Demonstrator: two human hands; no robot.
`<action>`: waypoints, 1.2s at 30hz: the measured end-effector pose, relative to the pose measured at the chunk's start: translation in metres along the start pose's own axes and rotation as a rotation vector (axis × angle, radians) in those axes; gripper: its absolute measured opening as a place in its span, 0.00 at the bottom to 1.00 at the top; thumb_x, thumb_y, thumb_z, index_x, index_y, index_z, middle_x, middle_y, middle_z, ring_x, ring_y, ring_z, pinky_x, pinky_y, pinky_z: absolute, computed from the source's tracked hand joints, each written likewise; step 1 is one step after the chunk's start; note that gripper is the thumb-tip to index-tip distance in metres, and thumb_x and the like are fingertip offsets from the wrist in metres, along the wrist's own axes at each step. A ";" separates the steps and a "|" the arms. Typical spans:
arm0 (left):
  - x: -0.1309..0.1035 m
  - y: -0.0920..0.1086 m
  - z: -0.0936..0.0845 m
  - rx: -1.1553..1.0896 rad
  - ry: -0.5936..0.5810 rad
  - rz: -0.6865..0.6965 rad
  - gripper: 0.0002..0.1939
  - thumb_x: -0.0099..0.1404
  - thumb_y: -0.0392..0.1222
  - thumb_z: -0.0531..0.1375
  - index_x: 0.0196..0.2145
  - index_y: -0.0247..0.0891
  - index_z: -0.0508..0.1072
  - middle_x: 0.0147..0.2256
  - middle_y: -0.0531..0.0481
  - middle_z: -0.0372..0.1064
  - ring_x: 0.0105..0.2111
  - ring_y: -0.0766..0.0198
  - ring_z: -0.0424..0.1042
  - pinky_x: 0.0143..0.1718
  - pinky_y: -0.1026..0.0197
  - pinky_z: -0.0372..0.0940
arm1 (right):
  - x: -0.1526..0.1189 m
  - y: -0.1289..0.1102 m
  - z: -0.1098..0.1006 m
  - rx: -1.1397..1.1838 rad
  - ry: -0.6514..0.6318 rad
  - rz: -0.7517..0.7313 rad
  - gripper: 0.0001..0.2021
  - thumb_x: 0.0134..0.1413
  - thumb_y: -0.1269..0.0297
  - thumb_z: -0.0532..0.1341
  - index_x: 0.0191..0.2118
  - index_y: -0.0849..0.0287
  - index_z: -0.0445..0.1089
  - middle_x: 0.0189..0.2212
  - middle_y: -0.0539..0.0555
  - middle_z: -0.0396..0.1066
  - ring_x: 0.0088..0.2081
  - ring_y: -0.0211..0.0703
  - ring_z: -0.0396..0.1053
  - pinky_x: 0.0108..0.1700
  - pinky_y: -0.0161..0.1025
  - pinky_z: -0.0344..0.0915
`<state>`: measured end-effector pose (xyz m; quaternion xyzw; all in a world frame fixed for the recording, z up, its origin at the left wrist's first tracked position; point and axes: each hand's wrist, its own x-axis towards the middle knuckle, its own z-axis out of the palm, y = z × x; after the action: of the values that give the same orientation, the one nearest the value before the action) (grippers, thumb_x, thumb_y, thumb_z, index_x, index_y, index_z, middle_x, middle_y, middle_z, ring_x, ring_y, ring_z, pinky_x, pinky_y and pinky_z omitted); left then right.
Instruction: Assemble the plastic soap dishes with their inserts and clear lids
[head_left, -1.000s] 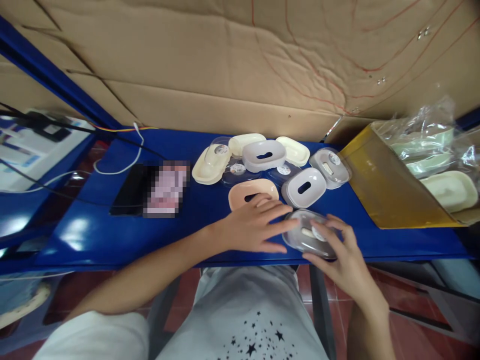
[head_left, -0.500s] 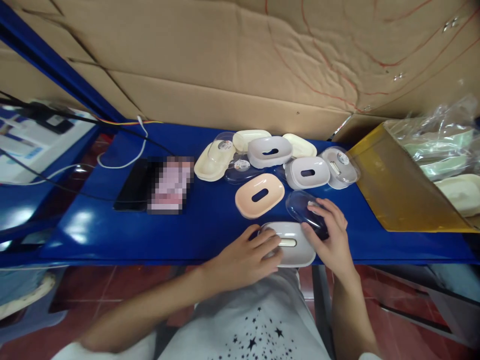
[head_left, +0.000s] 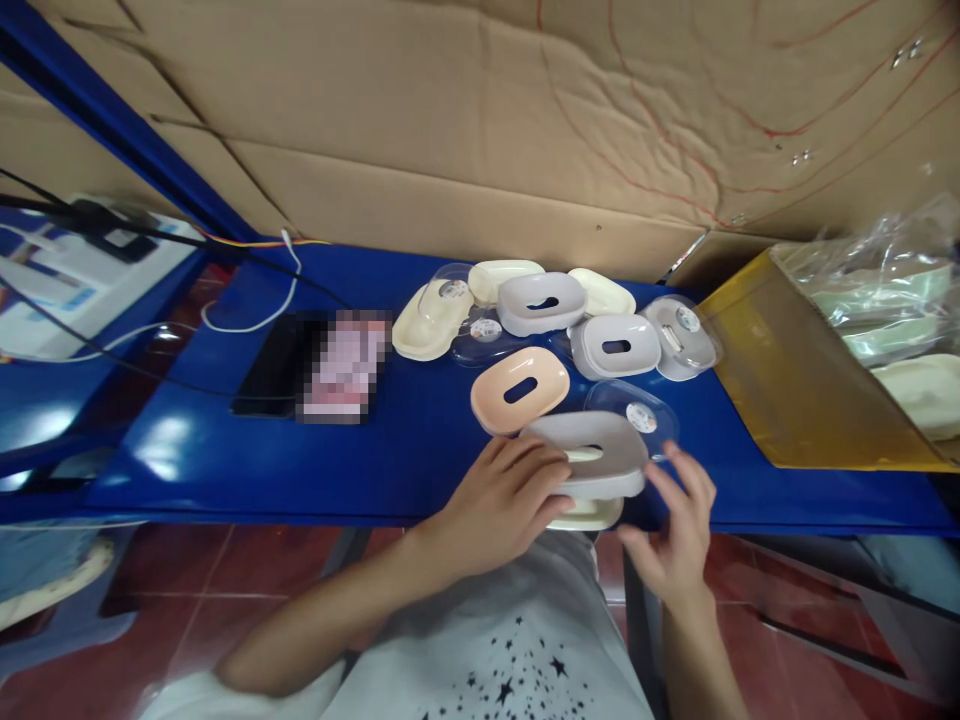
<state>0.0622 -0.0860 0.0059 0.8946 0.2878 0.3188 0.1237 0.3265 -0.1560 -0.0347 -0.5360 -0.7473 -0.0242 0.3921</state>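
My left hand [head_left: 521, 490] is closed on the left end of a grey oval plastic dish [head_left: 615, 475] with a slot in its floor. The dish is raised and tilted above a cream oval piece [head_left: 589, 515], which shows only in part at the table's front edge. My right hand [head_left: 679, 525] is open, fingers apart, beside the dish's right end; whether a fingertip touches it I cannot tell. Behind the dish lies a clear domed lid [head_left: 652, 390] with a round label. A peach slotted dish [head_left: 491, 400] rests just to the left.
Farther back are several grey slotted dishes [head_left: 619, 350], cream trays [head_left: 427, 335] and clear lids. A black case with a blurred phone-like screen [head_left: 341, 365] lies left. An open carton [head_left: 810, 400] with bagged pieces stands right. Cardboard [head_left: 420, 130] backs the blue table [head_left: 300, 470].
My left hand has raised the grey dish, uncovering part of the cream piece below. My right hand has let go of the clear lid, which now lies flat, and moved toward me.
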 end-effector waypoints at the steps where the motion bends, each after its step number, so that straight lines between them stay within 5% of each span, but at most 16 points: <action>1: 0.004 0.000 -0.004 0.011 0.026 -0.003 0.12 0.85 0.44 0.53 0.53 0.36 0.71 0.51 0.44 0.80 0.55 0.54 0.73 0.52 0.52 0.67 | -0.006 -0.005 0.001 -0.004 -0.001 -0.023 0.35 0.72 0.44 0.62 0.79 0.43 0.56 0.77 0.58 0.56 0.71 0.65 0.63 0.67 0.62 0.62; 5: 0.027 -0.011 -0.023 0.139 0.064 0.063 0.10 0.83 0.43 0.56 0.55 0.36 0.73 0.54 0.44 0.81 0.57 0.53 0.74 0.55 0.51 0.67 | -0.020 -0.022 0.008 -0.045 -0.058 -0.066 0.36 0.68 0.47 0.68 0.76 0.44 0.59 0.77 0.59 0.56 0.68 0.63 0.64 0.65 0.60 0.62; 10: 0.074 -0.061 -0.036 0.398 0.074 0.114 0.10 0.82 0.42 0.57 0.53 0.37 0.76 0.53 0.43 0.81 0.56 0.49 0.75 0.51 0.47 0.67 | -0.008 -0.036 0.010 0.004 -0.273 -0.193 0.11 0.75 0.64 0.64 0.58 0.51 0.77 0.58 0.55 0.81 0.59 0.51 0.75 0.63 0.53 0.61; 15: 0.103 -0.121 -0.032 0.414 0.000 -0.057 0.15 0.82 0.44 0.55 0.56 0.36 0.77 0.58 0.37 0.78 0.60 0.42 0.73 0.58 0.41 0.66 | 0.024 -0.042 -0.007 0.112 -0.147 -0.200 0.13 0.72 0.73 0.65 0.58 0.54 0.76 0.49 0.52 0.85 0.52 0.47 0.80 0.59 0.51 0.66; 19: 0.100 -0.144 -0.026 0.300 0.003 -0.145 0.17 0.81 0.43 0.54 0.59 0.35 0.75 0.62 0.33 0.73 0.63 0.41 0.72 0.62 0.38 0.67 | 0.079 -0.023 -0.012 0.011 -0.053 -0.275 0.19 0.68 0.72 0.69 0.61 0.49 0.75 0.51 0.52 0.85 0.54 0.51 0.80 0.59 0.54 0.65; 26: 0.068 -0.136 -0.032 0.183 0.072 -0.067 0.24 0.83 0.40 0.47 0.72 0.37 0.64 0.73 0.29 0.57 0.74 0.42 0.59 0.71 0.36 0.60 | 0.175 0.053 0.027 -0.061 -0.197 -0.265 0.13 0.75 0.54 0.62 0.57 0.48 0.78 0.57 0.56 0.81 0.61 0.57 0.75 0.65 0.58 0.63; 30: 0.049 -0.119 -0.031 0.225 0.051 0.024 0.21 0.83 0.42 0.53 0.69 0.40 0.68 0.70 0.32 0.63 0.70 0.43 0.65 0.69 0.37 0.63 | 0.175 0.098 0.029 -0.134 -0.208 -0.029 0.27 0.78 0.46 0.50 0.71 0.50 0.67 0.71 0.63 0.67 0.71 0.61 0.65 0.70 0.63 0.61; 36: 0.045 -0.091 -0.016 0.229 -0.178 0.199 0.22 0.80 0.47 0.61 0.67 0.41 0.73 0.71 0.32 0.64 0.72 0.40 0.62 0.72 0.32 0.56 | 0.155 0.145 0.016 -0.439 -0.257 0.328 0.31 0.75 0.41 0.50 0.72 0.52 0.66 0.73 0.67 0.63 0.71 0.72 0.62 0.68 0.75 0.58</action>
<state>0.0406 0.0141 0.0034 0.9515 0.2202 0.2144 0.0140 0.4178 0.0344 -0.0062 -0.7200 -0.6713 -0.0536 0.1677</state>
